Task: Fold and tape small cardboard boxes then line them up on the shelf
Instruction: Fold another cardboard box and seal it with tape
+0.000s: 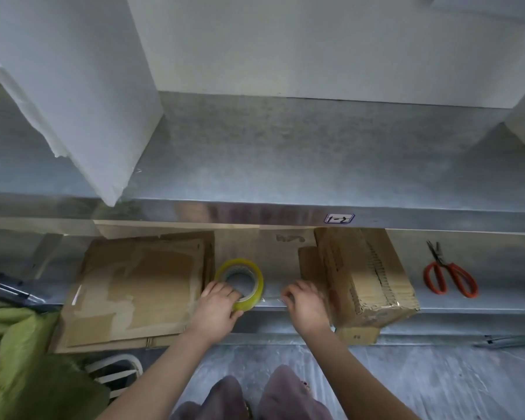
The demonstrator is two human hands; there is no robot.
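A yellow-green roll of clear tape (pixel 245 269) stands on the lower metal shelf (pixel 455 301). My left hand (pixel 217 309) grips the roll, fingers inside its core and thumb on its outer face. My right hand (pixel 305 303) pinches the free end of a clear tape strip (pixel 270 300) stretched rightward from the roll. A stack of flat cardboard sheets (pixel 134 286) lies left of the roll. A bundle of flattened small boxes (pixel 367 274) sits just right of my right hand.
Red-handled scissors (pixel 449 274) lie on the lower shelf at the right. The upper metal shelf (pixel 285 153) holds white foam blocks (pixel 82 86) at the left and back. A green cloth (pixel 28 359) and a white stool frame (pixel 119 368) are at bottom left.
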